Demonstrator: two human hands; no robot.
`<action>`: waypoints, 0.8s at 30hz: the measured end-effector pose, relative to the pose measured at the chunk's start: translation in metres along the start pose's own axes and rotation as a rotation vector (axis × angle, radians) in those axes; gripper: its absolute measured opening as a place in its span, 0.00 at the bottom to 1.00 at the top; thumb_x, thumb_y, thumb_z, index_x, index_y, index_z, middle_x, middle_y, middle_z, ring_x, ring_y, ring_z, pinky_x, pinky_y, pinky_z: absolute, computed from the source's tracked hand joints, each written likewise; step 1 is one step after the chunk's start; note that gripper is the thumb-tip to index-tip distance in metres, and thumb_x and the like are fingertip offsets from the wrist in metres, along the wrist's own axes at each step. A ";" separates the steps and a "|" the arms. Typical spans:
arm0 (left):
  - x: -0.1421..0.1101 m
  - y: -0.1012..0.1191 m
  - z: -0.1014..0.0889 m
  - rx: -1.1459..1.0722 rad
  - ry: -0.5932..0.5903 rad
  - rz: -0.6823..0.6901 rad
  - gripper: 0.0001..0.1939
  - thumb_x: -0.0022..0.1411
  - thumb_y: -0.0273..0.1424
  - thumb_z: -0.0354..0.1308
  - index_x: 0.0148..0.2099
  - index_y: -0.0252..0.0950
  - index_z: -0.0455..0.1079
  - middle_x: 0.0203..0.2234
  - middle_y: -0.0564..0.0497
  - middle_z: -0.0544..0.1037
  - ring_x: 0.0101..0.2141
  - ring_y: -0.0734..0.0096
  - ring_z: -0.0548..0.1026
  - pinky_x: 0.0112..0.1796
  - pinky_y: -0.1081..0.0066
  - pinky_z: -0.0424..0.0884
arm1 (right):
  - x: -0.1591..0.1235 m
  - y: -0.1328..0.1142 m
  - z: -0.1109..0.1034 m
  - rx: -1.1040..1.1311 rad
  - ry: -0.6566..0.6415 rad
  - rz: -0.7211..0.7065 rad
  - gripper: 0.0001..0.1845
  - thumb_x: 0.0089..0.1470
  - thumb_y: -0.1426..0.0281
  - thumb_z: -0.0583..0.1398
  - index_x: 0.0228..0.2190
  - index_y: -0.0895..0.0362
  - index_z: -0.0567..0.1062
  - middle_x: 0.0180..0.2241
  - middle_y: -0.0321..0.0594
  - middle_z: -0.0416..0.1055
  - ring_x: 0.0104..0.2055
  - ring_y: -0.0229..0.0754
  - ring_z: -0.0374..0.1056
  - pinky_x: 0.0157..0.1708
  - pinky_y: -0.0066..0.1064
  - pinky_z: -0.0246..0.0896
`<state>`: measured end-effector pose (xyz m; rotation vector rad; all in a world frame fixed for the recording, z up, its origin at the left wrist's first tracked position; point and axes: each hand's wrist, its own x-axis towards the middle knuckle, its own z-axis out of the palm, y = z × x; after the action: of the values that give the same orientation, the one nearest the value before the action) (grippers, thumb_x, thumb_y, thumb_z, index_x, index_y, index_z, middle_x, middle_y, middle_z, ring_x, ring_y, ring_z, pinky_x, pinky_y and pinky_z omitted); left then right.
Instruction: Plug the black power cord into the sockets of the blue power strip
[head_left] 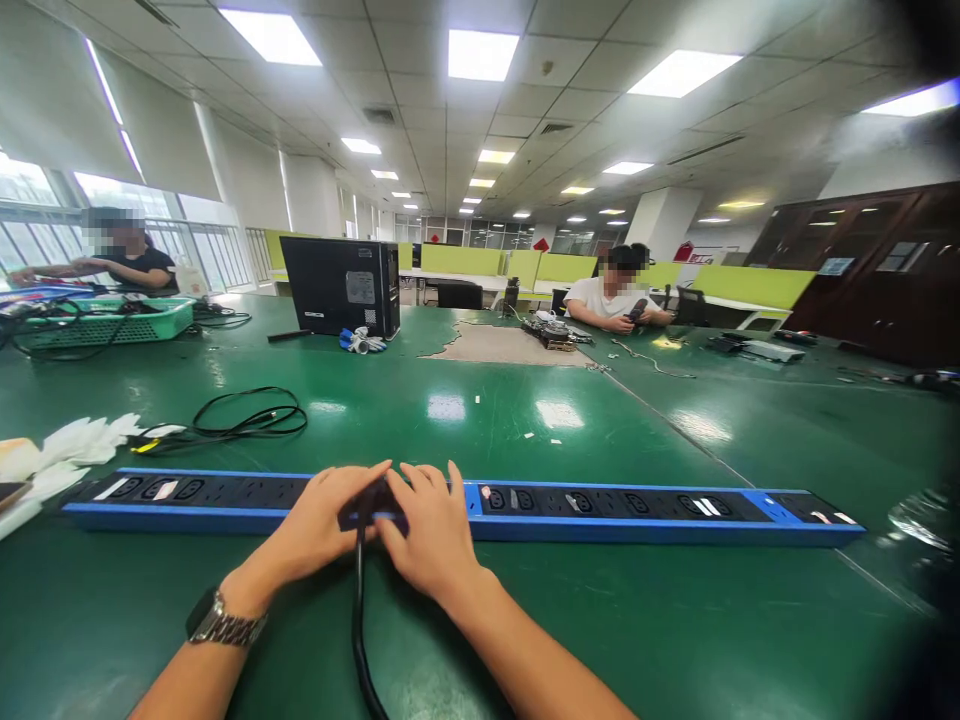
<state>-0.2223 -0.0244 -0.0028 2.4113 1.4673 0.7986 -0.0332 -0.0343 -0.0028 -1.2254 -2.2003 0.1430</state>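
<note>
A long blue and black power strip [615, 532] lies across the green table, its sockets facing up. At its middle, a thick black power cord [358, 610] runs between my hands and down to the bottom of the view. My left hand [319, 520] curls around the cord's upper end from the left, thumb low and fingers over the strip. From the right, my right hand [435, 525] closes on the same spot, its outer fingers resting across the strip. The cord's end is mostly hidden between the fingers. A metal watch [225, 620] is on my left wrist.
Behind the strip lies a coiled black cable [251, 425], with white gloves [90, 440] to its left. Farther back are a green basket [161, 322], a black computer case [337, 285] and circuit boards [555, 330]. Two people sit across the table, one holding a dark object.
</note>
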 end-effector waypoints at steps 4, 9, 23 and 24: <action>0.003 0.004 0.002 -0.142 0.118 -0.034 0.17 0.62 0.39 0.54 0.51 0.41 0.72 0.46 0.48 0.79 0.47 0.61 0.75 0.52 0.62 0.68 | -0.033 0.063 -0.034 -0.015 0.178 0.059 0.17 0.56 0.64 0.57 0.47 0.52 0.74 0.50 0.43 0.74 0.53 0.48 0.65 0.62 0.53 0.42; 0.025 0.056 0.029 -0.298 0.305 -0.076 0.18 0.61 0.37 0.56 0.52 0.39 0.70 0.47 0.47 0.79 0.47 0.62 0.75 0.50 0.63 0.69 | -0.064 0.164 -0.073 0.069 0.494 0.438 0.20 0.52 0.58 0.55 0.39 0.57 0.78 0.42 0.49 0.78 0.45 0.51 0.71 0.50 0.48 0.62; 0.098 0.170 0.127 -0.092 -0.009 -0.023 0.17 0.62 0.30 0.54 0.53 0.41 0.70 0.41 0.46 0.81 0.43 0.60 0.77 0.45 0.63 0.68 | -0.069 0.185 -0.084 0.229 0.576 0.526 0.21 0.49 0.58 0.54 0.37 0.57 0.79 0.41 0.47 0.78 0.43 0.50 0.72 0.49 0.45 0.63; 0.098 0.169 0.125 -0.084 -0.024 -0.026 0.17 0.62 0.30 0.54 0.53 0.42 0.70 0.41 0.46 0.81 0.43 0.60 0.77 0.45 0.64 0.69 | -0.070 0.185 -0.085 0.236 0.566 0.517 0.20 0.49 0.59 0.54 0.36 0.57 0.79 0.40 0.47 0.78 0.43 0.50 0.72 0.49 0.44 0.63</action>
<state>0.0092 -0.0082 0.0004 2.3278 1.4231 0.8061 0.1774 -0.0018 -0.0342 -1.4559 -1.3228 0.2238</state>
